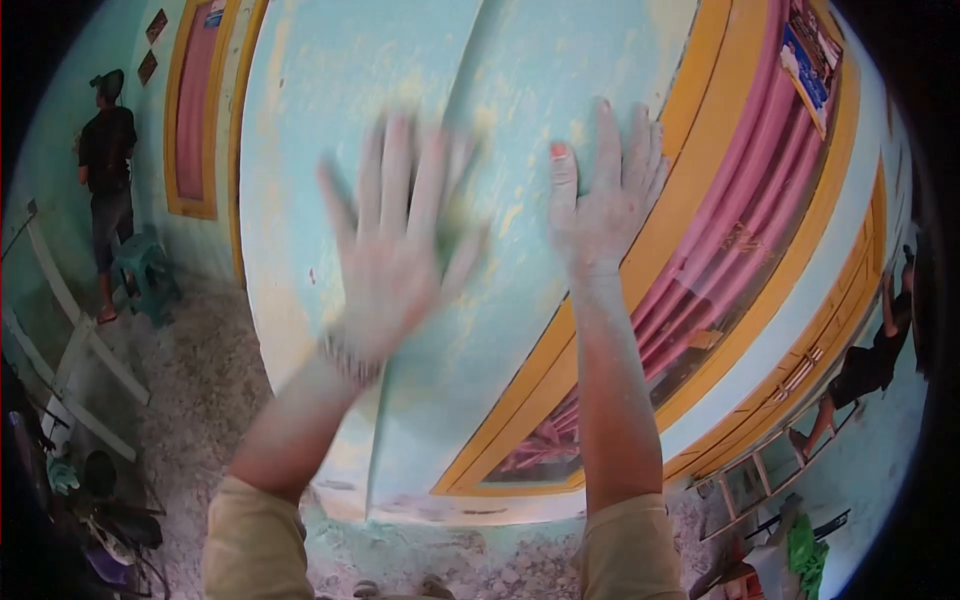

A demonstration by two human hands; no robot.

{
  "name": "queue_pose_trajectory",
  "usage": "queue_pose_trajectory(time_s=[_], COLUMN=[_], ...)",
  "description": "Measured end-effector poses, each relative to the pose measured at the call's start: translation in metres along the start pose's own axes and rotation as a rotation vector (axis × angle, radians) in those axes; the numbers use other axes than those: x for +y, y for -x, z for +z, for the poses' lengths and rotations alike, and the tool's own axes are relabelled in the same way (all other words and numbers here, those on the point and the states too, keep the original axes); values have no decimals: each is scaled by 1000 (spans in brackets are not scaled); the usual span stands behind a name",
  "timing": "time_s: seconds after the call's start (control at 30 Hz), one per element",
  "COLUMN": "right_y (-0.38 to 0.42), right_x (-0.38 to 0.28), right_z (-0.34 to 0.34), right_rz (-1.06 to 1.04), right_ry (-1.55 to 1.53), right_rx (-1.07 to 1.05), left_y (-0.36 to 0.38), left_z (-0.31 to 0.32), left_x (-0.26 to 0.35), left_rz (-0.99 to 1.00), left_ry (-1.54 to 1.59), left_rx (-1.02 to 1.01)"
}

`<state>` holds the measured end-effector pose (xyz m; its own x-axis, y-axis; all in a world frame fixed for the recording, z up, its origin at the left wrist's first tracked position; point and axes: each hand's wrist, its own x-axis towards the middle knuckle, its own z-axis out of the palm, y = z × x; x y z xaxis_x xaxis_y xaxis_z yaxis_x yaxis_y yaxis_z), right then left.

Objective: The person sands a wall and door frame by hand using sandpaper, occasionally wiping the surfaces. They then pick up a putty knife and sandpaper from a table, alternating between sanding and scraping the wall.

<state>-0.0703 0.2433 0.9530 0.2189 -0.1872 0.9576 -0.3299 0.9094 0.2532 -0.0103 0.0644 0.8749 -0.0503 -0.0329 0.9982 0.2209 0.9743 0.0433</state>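
My left hand, coated in pale dust and blurred by motion, lies over the light-blue wall with its fingers spread. A patterned bracelet circles that wrist. A blurred yellow-green patch shows between its thumb and fingers; I cannot tell whether something is under the palm. My right hand, equally dusty, is stretched out against the wall beside the orange window frame, thumb apart from the fingers. Pale yellowish scuffs mark the paint around both hands, and a vertical ridge runs down the wall behind the left one.
Pink curtains hang behind the window glass. At the left a person stands by a green plastic stool, near a white wooden frame. Another person is on a ladder at the right. Debris covers the ground.
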Motion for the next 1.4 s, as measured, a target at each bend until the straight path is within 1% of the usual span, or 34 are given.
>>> queue_pose_trajectory(time_s=[0.03, 0.1, 0.17, 0.2, 0.23, 0.3, 0.37, 0.43, 0.47, 0.53, 0.57, 0.63, 0.7, 0.77, 0.8, 0.87, 0.97, 1.03, 1.17, 1.27, 1.3, 1.33, 1.4], right_y=[0, 3, -2, -2, 1, 2, 0, 0, 1, 0, 2, 0, 0, -1, -1, -1, 1, 0, 2, 0, 1, 1, 0], right_x=[-1, -1, 0, 1, 1, 1, 1, 1, 0, -3, -4, -4, -3, -3, -2, 0, 0, -1, -2, -6, -6, -5, -2], right_z=[0, -1, 4, 3, 1, 1, 1, 2, 1, 0, -2, -1, -1, 0, 0, 1, 2, 1, -1, 0, -1, -1, 1], right_rz=[5, 5, 5, 2, 2, -1, -7, -16, -11, 0, 6, 7, -4, -12, -14, -21, -30, -28, -12, 12, 15, 16, 6], right_ry=[-7, -18, -22, -18, -14, 3, 11, 7, 9, 13, 8, -16, -24, -24, -18, -19, -39, -37, -11, -1, -7, -13, -24], right_rx=[-1, 14, 37, 36, 23, 17, 24, 29, 24, 26, 20, 28, 38, 46, 47, 58, 60, 55, 42, 53, 50, 54, 63], left_y=[-48, -134, -175, -180, -166, -112, -48, 19, 37, 45, 37, -40, -119, -183, -193, -200, -157, -112, 15, 14, -9, -50, -130], left_z=[3, 3, 12, 15, 14, 3, -1, -8, -10, -16, -9, 4, 15, 12, 13, 18, 4, 2, -10, -13, -13, -11, -3], left_x=[-2, -8, -17, -18, -17, -15, -12, -8, -7, -7, -10, -15, -16, -16, -16, -17, -18, -18, -20, -25, -27, -33, -38], left_rz=[41, 83, 119, 133, 129, 128, 42, -19, -18, -8, 35, 122, 189, 249, 236, 211, 189, 183, 52, 100, 150, 204, 232], left_ry=[-1, -66, -75, -72, -77, -92, -4, -7, -9, -16, 40, 134, 127, 114, 71, -5, 116, 37, 81, 86, 95, 102, 17], left_rx=[97, 98, 300, 390, 312, 169, 84, -86, -123, -188, -106, 80, 237, 308, 313, 307, 246, 143, -91, -117, -59, 4, 148])
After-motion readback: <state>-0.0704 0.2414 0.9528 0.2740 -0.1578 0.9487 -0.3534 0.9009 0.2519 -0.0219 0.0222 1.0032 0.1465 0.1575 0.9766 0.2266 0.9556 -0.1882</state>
